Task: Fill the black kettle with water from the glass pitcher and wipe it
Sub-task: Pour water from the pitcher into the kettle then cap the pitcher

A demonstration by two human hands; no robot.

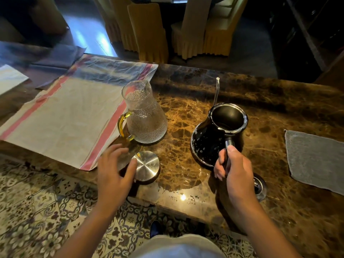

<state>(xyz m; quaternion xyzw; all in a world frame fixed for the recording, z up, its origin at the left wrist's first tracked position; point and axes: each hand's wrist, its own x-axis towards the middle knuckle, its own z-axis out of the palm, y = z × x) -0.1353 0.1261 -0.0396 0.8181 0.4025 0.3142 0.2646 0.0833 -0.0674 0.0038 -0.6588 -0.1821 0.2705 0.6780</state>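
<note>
The black kettle (214,138) stands open on the brown marble table (186,112), its outside speckled with drops. My right hand (234,170) grips its dark handle from the near side. The textured glass pitcher (145,116) with a yellow handle stands to the left, holding water. A round steel lid (146,165) lies near the table's front edge. My left hand (113,170) hovers spread over its left side, the thumb touching the rim. A grey cloth (314,161) lies flat at the right.
A cream towel with pink stripes (68,116) covers the table's left part. A thin glass rod (216,91) lies behind the kettle. A round metal piece (259,185) sits by my right wrist. Yellow-covered chairs (149,32) stand beyond the table. Patterned floor tiles lie below.
</note>
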